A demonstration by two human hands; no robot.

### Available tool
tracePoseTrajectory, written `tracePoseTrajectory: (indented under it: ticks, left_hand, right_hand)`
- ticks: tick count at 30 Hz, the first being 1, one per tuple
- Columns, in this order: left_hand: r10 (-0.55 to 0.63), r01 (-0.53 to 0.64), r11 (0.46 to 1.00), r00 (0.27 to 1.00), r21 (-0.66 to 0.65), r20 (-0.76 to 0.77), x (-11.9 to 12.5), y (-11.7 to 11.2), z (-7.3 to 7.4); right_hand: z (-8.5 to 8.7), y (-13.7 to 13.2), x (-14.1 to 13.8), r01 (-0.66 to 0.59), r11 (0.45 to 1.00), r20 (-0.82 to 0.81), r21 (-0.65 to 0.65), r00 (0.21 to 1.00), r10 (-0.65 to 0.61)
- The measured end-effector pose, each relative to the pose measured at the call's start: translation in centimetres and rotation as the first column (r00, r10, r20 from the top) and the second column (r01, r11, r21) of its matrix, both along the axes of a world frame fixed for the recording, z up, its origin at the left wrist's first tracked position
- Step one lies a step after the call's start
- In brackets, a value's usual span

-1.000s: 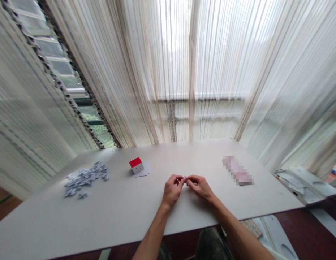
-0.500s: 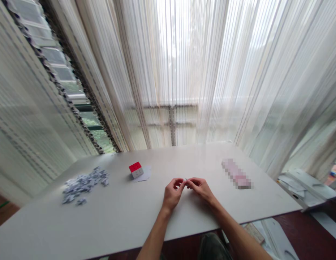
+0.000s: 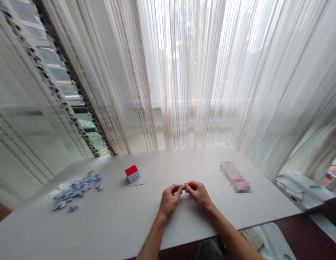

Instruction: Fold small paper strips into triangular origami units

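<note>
My left hand (image 3: 169, 199) and my right hand (image 3: 198, 194) meet above the front middle of the white table (image 3: 116, 224). Thumbs and fingertips of both are pinched together around a small pale piece of paper (image 3: 184, 186), mostly hidden by the fingers. Off to the left lies a loose heap of small folded paper pieces (image 3: 77, 189) of a similar pale colour. One folded piece (image 3: 73, 207) sits a little apart at the heap's near side.
A puzzle cube (image 3: 132, 174), red on top and white in front, rests on flat white paper sheets (image 3: 142, 177). A blurred-out pinkish object (image 3: 235, 177) lies on the right. Sheer curtains (image 3: 184, 72) hang behind the table; a white drawer unit (image 3: 306, 189) stands beyond its right edge.
The view has shifted slightly. My fingers have changed their pinch a little around the small piece of paper; both hands stay together in the same area.
</note>
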State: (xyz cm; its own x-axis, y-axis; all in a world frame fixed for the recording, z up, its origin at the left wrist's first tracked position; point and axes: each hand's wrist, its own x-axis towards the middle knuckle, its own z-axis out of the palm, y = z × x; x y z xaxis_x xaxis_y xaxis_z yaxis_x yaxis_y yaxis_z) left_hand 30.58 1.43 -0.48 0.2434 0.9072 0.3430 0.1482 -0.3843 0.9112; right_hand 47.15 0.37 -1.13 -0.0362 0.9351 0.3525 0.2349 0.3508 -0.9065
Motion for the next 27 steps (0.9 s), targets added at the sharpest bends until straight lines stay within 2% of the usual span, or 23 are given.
tracePoseTrajectory:
  ticks: [13,21,27]
  left_hand:
    - [0.025,-0.026,0.999,0.999,-0.025,-0.033,-0.14,0.26,-0.26]
    - [-0.012,0.012,1.0,0.999,-0.02,-0.039,-0.38,0.11,-0.05]
    - [-0.01,0.009,1.0,0.999,-0.011,-0.05,-0.28,-0.02,-0.19]
  right_hand:
    - [0.56,-0.42,-0.84,0.13,0.988,0.064,0.085,0.989,-0.135]
    - [0.12,0.03,-0.37,0.02,0.999,0.016,-0.037,1.0,-0.02]
    - [-0.16,0.08,-0.49,0.004,1.0,0.019,-0.014,1.0,-0.004]
